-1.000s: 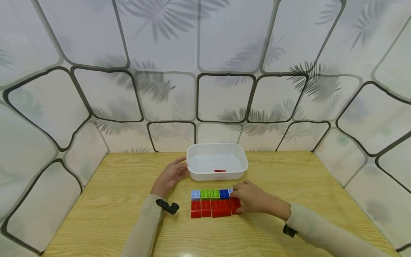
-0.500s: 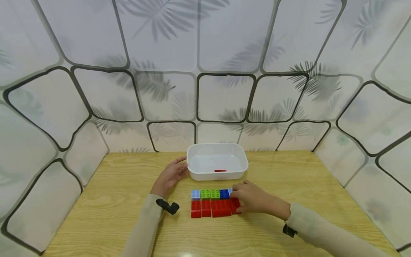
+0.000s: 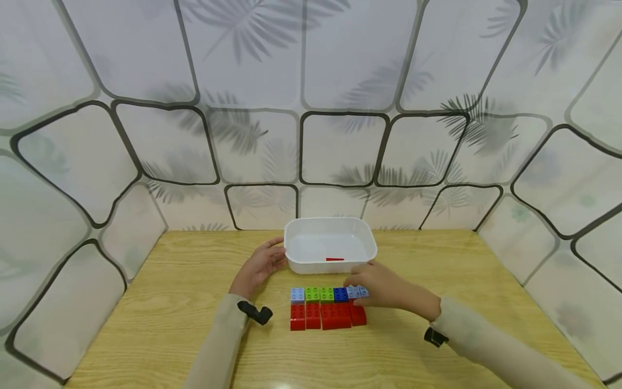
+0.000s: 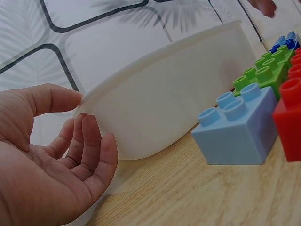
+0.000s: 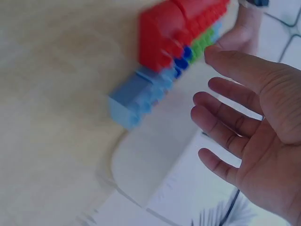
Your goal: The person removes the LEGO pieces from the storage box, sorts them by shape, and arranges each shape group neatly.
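Note:
Two rows of toy building bricks stand side by side on the table. The back row runs from a light blue brick [image 4: 240, 132] on the left, through green bricks [image 3: 319, 295] and a dark blue brick [image 3: 341, 294], to light blue bricks [image 5: 138, 96] on the right. Red bricks [image 3: 335, 316] form the front row, the rightmost with a rounded side. My right hand [image 3: 384, 285] hovers over the right end of the back row, its fingers apart and holding nothing. Beside the left end of a white tub [image 3: 330, 268], my left hand [image 3: 259, 269] touches it with loosely bent fingers.
The white tub stands behind the bricks, near the patterned wall covering [image 3: 340, 146]. A small red piece [image 3: 334, 259] shows at the tub's front side. Wood-grain tabletop [image 3: 301, 362] stretches in front and to both sides.
My right hand has moved up and back from the rightmost red brick, uncovering it and the light blue bricks behind it. My left hand stays at the tub.

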